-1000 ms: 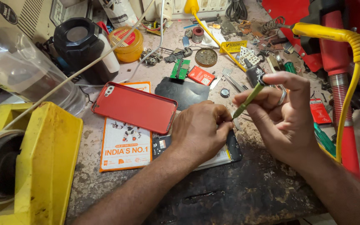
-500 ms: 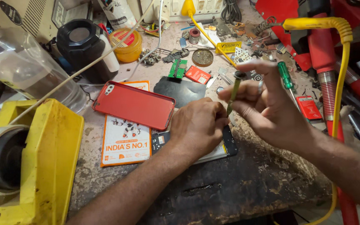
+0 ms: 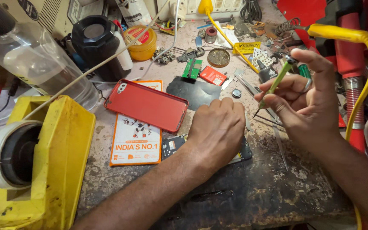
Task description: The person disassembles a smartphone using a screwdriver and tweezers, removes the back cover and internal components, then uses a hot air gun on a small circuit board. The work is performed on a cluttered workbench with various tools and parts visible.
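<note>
Two hands: left hand [image 3: 218, 127] pressed closed on opened phone [image 3: 173, 147], right hand [image 3: 305, 102] pinching green screwdriver [image 3: 273, 85]

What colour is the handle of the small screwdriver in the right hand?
Light green; the screwdriver in the right hand shows clearly in the head view.

Head view: single camera, worn at head height, pitched steeply down over the workbench [image 3: 252, 200]

Faces forward and down from the person's own side; close range, both forearms enter from the bottom edge, left hand [image 3: 218, 127] near centre, right hand [image 3: 303, 106] right of centre; bench's far edge at frame top
</note>
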